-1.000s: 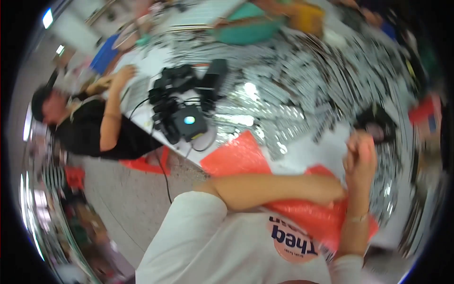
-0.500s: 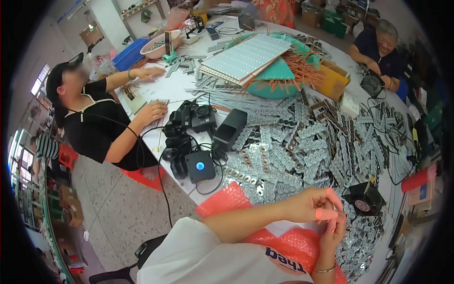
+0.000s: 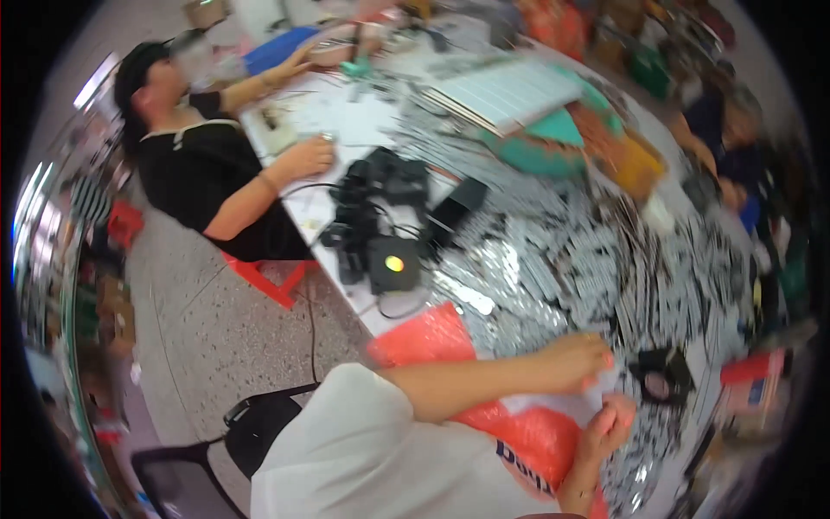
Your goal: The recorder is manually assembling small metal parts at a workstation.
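My left hand [image 3: 572,360] reaches across from the left above the table, its fingers, capped in orange-pink finger cots, curled downward. Just nearer to me and a little right, my right hand [image 3: 608,426] is closed, thumb against fingers. The two hands are apart, and blur hides what either holds. Under and beside them lie red bubble wrap [image 3: 540,437] and a heap of small shiny metal pieces [image 3: 644,463]. Beyond the left hand spreads a big pile of grey metal strips [image 3: 553,268]. A small black fan [image 3: 662,375] stands right of my hands.
Left of the pile sit black devices with cables [image 3: 380,182], a square black box with a lit spot [image 3: 395,263] and a black oblong box [image 3: 458,208]. Farther off, white panels [image 3: 510,93] rest over a green basin [image 3: 536,157] beside a yellow bin [image 3: 640,164]. Two people sit around the table.
My hands, touching at the fingertips before, have come apart. The whole view has shifted and blurred. The person at left has stretched an arm farther toward the basin.
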`<state>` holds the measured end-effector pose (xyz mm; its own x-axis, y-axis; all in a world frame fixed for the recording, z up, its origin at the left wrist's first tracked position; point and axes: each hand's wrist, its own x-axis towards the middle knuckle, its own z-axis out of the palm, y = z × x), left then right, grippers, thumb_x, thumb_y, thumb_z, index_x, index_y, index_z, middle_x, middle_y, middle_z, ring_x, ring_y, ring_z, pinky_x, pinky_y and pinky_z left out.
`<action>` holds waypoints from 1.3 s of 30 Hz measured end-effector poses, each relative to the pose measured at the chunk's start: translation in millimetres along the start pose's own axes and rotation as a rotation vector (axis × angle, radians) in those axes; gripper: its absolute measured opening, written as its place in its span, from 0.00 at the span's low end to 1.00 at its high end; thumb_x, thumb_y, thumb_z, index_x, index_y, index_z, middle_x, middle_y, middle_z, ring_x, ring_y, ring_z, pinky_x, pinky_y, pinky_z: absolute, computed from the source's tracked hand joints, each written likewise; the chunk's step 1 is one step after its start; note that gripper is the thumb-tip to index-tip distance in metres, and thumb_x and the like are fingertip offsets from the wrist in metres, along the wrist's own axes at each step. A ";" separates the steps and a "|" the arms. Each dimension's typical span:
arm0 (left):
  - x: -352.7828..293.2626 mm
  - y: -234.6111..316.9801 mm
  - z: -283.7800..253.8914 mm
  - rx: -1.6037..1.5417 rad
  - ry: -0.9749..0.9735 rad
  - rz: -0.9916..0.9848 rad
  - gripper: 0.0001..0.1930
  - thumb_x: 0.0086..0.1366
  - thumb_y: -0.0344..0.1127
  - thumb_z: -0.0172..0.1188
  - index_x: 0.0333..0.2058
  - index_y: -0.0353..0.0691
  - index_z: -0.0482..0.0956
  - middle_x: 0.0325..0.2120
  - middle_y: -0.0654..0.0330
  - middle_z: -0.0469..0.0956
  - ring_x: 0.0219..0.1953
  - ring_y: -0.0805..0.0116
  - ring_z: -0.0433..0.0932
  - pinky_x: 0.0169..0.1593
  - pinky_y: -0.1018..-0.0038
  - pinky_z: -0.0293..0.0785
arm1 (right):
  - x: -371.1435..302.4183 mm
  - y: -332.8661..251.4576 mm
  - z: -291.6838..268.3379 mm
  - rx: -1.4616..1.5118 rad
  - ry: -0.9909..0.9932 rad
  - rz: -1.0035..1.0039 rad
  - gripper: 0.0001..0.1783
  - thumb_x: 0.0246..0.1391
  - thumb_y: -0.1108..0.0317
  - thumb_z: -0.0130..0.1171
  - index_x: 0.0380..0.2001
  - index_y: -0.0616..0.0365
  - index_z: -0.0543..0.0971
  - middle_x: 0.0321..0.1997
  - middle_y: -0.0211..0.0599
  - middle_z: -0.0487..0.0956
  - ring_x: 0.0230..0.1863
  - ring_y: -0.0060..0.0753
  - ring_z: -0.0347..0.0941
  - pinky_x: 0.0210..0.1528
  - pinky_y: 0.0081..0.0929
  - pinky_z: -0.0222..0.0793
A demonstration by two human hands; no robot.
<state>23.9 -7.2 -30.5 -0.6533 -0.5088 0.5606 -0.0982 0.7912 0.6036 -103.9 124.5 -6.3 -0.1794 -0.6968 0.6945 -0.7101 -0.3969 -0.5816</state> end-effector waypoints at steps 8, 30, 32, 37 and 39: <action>21.3 3.6 -35.6 0.137 0.084 -0.018 0.11 0.46 0.22 0.60 0.31 0.39 0.79 0.30 0.57 0.77 0.34 0.56 0.75 0.37 0.65 0.72 | 19.1 5.9 -0.4 0.019 0.024 0.104 0.10 0.63 0.68 0.43 0.33 0.62 0.72 0.29 0.39 0.76 0.17 0.22 0.64 0.26 0.22 0.64; 22.3 27.7 -21.5 0.294 -0.306 -0.026 0.19 0.48 0.41 0.69 0.34 0.36 0.77 0.31 0.58 0.76 0.33 0.57 0.72 0.35 0.64 0.71 | 15.2 6.4 -20.5 0.052 -0.013 0.529 0.09 0.63 0.69 0.46 0.37 0.63 0.74 0.38 0.39 0.80 0.26 0.23 0.73 0.29 0.18 0.69; 22.6 26.4 -18.9 0.375 -0.337 -0.030 0.24 0.45 0.45 0.70 0.38 0.36 0.76 0.35 0.57 0.72 0.35 0.55 0.71 0.35 0.64 0.70 | 13.8 7.1 -19.7 0.036 -0.042 0.545 0.10 0.63 0.68 0.46 0.37 0.63 0.74 0.38 0.38 0.80 0.25 0.22 0.72 0.28 0.18 0.69; 24.0 26.5 -4.2 0.412 -0.290 -0.028 0.24 0.44 0.45 0.70 0.37 0.37 0.77 0.37 0.59 0.73 0.38 0.57 0.70 0.39 0.64 0.69 | 13.4 12.5 -13.2 -0.009 -0.132 0.663 0.11 0.63 0.66 0.46 0.37 0.63 0.74 0.35 0.35 0.79 0.25 0.20 0.72 0.25 0.18 0.69; 26.0 29.0 0.0 0.446 -0.278 -0.004 0.22 0.44 0.44 0.70 0.36 0.38 0.77 0.38 0.59 0.73 0.39 0.58 0.70 0.40 0.64 0.68 | 10.2 19.2 -11.4 -0.071 -0.126 0.629 0.11 0.63 0.65 0.48 0.38 0.63 0.74 0.34 0.35 0.79 0.25 0.20 0.73 0.23 0.18 0.68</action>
<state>4.0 2.5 1.6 -0.8210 -0.4508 0.3504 -0.3716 0.8878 0.2717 -127.2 116.5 -5.6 -0.4981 -0.8499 0.1721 -0.5393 0.1482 -0.8290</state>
